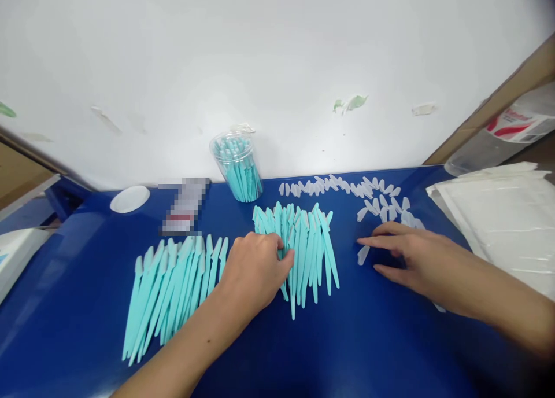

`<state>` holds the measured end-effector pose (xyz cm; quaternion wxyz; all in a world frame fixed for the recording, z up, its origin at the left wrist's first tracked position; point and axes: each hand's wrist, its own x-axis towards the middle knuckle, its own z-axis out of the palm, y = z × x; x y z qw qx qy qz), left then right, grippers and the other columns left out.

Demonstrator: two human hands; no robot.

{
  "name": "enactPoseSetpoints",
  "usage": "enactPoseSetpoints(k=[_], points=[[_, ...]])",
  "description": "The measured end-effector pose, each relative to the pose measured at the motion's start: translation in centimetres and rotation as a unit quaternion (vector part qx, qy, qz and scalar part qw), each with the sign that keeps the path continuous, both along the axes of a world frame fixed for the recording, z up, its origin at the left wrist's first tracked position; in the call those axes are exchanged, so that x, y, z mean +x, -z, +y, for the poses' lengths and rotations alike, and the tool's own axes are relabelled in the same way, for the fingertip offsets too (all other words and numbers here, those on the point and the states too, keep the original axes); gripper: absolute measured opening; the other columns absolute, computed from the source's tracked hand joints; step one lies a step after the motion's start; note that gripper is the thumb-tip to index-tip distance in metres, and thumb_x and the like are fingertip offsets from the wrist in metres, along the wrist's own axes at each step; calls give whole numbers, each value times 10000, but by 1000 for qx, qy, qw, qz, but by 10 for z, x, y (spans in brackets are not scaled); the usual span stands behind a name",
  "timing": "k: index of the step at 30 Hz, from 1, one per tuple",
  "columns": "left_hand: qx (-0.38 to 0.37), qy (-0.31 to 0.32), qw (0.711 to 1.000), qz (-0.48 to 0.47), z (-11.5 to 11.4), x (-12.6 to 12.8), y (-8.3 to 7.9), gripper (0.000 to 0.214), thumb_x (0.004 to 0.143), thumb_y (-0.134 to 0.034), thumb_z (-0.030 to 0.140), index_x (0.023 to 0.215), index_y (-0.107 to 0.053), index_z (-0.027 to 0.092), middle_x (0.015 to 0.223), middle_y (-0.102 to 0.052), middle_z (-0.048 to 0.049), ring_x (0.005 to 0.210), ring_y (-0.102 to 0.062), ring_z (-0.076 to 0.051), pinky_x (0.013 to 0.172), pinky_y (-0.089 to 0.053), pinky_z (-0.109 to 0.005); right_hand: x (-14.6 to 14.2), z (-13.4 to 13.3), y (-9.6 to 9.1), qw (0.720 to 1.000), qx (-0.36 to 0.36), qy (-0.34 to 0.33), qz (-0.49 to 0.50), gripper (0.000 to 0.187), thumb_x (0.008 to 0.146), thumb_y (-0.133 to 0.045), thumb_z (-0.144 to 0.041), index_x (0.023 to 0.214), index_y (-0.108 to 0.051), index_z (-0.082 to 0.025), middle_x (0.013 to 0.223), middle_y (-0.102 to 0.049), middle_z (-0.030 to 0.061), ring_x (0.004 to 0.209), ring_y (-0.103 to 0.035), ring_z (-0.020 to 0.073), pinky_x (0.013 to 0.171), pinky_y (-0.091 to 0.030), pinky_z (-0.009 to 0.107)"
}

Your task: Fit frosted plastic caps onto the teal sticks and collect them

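Observation:
My left hand [259,268] is over the left side of the middle pile of turquoise eyebrow razors [310,253]. Its thumb and curled fingers close at one razor [293,279] there; the fingers partly hide the contact. To the right, my right hand [411,259] reaches low over the table, thumb and fingers apart. A loose translucent blade cap [363,254] lies by its fingertips. More caps [368,187] are scattered behind that hand and along the wall. Left of my left forearm, a second group of razors [173,288] lies fanned out, with pale caps at their upper ends.
A clear plastic tub [237,166] full of turquoise razors stands against the white wall. Left of it are a blurred-out card [184,207] and a round white lid [130,199]. White packets [498,213] and a plastic bottle [498,132] border the blue table [338,352] at right.

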<state>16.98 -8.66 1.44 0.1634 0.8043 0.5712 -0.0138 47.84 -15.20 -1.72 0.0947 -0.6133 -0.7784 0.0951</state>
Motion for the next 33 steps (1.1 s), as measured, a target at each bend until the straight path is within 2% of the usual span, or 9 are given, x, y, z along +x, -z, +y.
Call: enactPoseSetpoints(k=[3, 7, 11, 13, 16, 19, 23, 28, 33], points=[[-2, -3, 1000, -7, 1, 0, -2, 312, 970, -586, 410, 880, -818, 221, 828, -829, -56, 855, -768, -338, 761, -530, -439, -15, 2, 4, 999, -29, -14, -11, 281, 1024, -541, -357, 1087, -813, -330, 1218, -715, 53, 808, -734, 202, 675, -543, 356], [-6, -5, 1000, -25, 3, 0, -3, 331, 956, -565, 382, 743, -780, 248, 721, -790, -32, 728, -745, -269, 693, -505, -379, -30, 10, -3, 999, -45, -12, 3, 225, 1025, -513, -318, 933, -706, -247, 1062, -718, 61, 794, -691, 203, 697, -514, 361], [7, -11, 999, -29, 3, -1, -3, 356, 953, -563, 425, 742, -785, 243, 727, -783, -47, 721, -737, -275, 679, -497, -374, -40, 14, -17, 997, -59, -9, 45, 216, 1048, -506, -366, 928, -650, -259, 897, -696, 17, 746, -629, 182, 707, -479, 351], [11, -7, 1000, -28, 4, -2, -3, 369, 955, -560, 433, 735, -784, 239, 744, -787, -57, 738, -735, -287, 700, -499, -384, -46, 17, -27, 995, -50, -7, 81, 216, 1047, -524, -387, 936, -662, -263, 905, -701, 9, 751, -624, 174, 705, -471, 343], [6, 7, 1000, -27, 5, -1, -2, 340, 950, -546, 348, 734, -783, 237, 728, -779, -52, 730, -727, -278, 689, -480, -376, -57, 26, -39, 988, -41, -11, 149, 209, 1029, -575, -395, 932, -698, -257, 945, -727, 11, 771, -646, 168, 724, -481, 336], [3, 8, 1000, -26, 6, 1, -3, 322, 936, -544, 290, 719, -774, 233, 690, -757, -47, 725, -725, -273, 660, -457, -362, -68, 39, -40, 965, -64, -2, 253, 217, 1007, -625, -440, 958, -717, -249, 914, -744, 15, 765, -660, 172, 710, -495, 327], [17, -9, 999, -27, 5, 1, -8, 288, 944, -597, 391, 786, -773, 227, 777, -790, -60, 845, -744, -319, 724, -483, -391, -78, 52, -31, 932, -131, 31, 337, 210, 963, -682, -453, 978, -722, -248, 809, -719, 3, 699, -612, 173, 625, -452, 318], [49, -82, 995, -14, 6, -23, -16, 393, 978, -562, 545, 974, -758, 204, 874, -815, -86, 922, -750, -362, 753, -500, -424, -76, 51, -26, 908, -130, 78, 392, 185, 899, -757, -419, 938, -736, -239, 902, -750, 23, 791, -646, 189, 725, -495, 344], [28, -76, 997, -3, 8, -39, -11, 367, 964, -583, 512, 895, -799, 223, 912, -837, -95, 942, -771, -370, 785, -516, -426, -73, 50, -20, 875, -151, 128, 442, 246, 837, -825, -441, 932, -749, -227, 933, -758, 46, 843, -691, 213, 778, -558, 371]])
